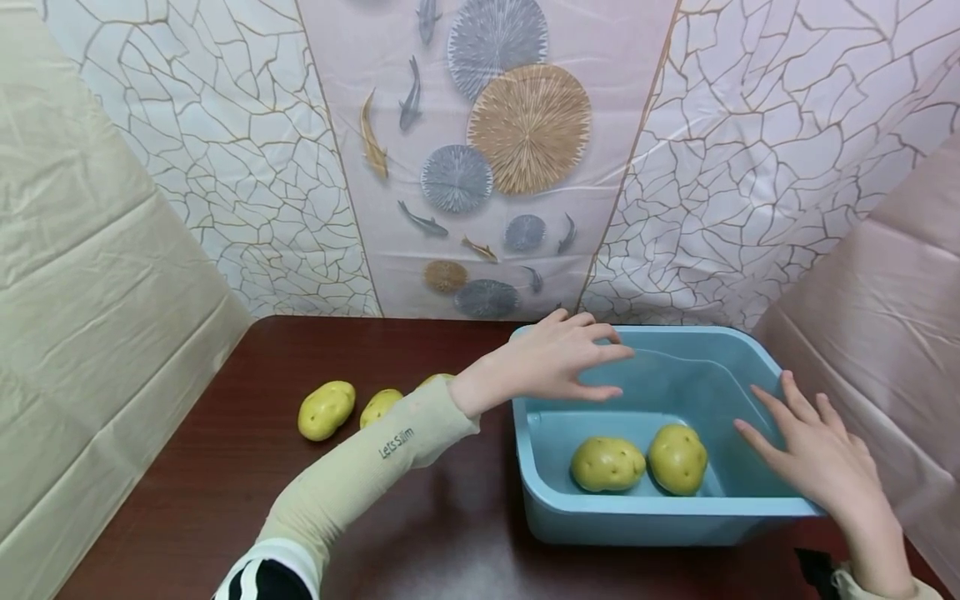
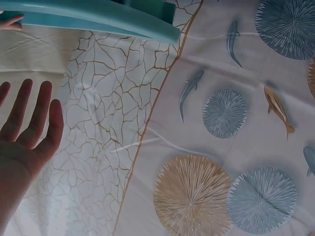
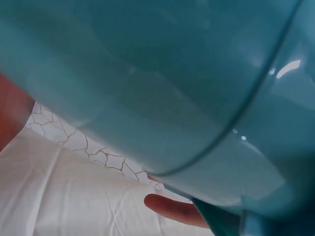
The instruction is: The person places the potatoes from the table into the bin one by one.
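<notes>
A blue plastic bin [image 1: 645, 505] stands on the right of the table, with two yellow-green potatoes [image 1: 608, 464] [image 1: 678, 459] lying on its floor. Over the bin's left rim, my left hand [image 1: 558, 358] hangs with fingers spread and holds nothing; the left wrist view shows its fingers [image 2: 33, 118] loosely extended. At the bin's right side is my right hand [image 1: 821, 454], fingers spread, holding nothing; whether it touches the rim is unclear. In the right wrist view the bin wall [image 3: 147, 88] hides most of that hand, leaving a finger [image 3: 177, 210] in sight.
On the dark table [image 1: 390, 533], left of the bin, lie a potato [image 1: 326, 410], another [image 1: 380, 406] and a third [image 1: 437, 378] partly behind my left forearm. Patterned cloth [image 1: 465, 100] hangs behind the table, with plain cloth at both sides.
</notes>
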A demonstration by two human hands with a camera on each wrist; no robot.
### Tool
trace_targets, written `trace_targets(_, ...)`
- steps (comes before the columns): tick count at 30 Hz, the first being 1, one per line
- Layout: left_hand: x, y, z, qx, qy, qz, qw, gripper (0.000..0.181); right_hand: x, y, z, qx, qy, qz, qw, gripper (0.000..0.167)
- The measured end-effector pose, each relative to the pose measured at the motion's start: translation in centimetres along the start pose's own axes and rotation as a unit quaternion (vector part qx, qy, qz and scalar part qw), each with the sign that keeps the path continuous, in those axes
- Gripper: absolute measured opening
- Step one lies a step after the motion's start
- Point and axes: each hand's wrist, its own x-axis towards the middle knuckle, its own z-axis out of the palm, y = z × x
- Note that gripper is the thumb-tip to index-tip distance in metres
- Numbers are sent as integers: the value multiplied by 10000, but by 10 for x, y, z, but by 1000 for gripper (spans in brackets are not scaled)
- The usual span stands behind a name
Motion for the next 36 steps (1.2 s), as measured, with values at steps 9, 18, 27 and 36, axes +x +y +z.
trace_targets(9, -9, -4, 1, 35, 157, -100, 9998, 44, 4, 0, 2, 276, 507, -478, 9972, 70)
trace_targets(18, -20, -7, 4, 11, 215, -252, 9995, 43, 2, 1, 0, 808, 610, -890, 9909, 56)
trace_targets(27, -32, -10, 8, -70, 245, -356, 9990, 44, 3, 3, -6, 612, -325, -844, 9940, 60)
trace_targets(36, -50, -12, 13, -148, 371, -447, 9982, 44, 3, -3, -4, 60, -599, -685, 9958, 66)
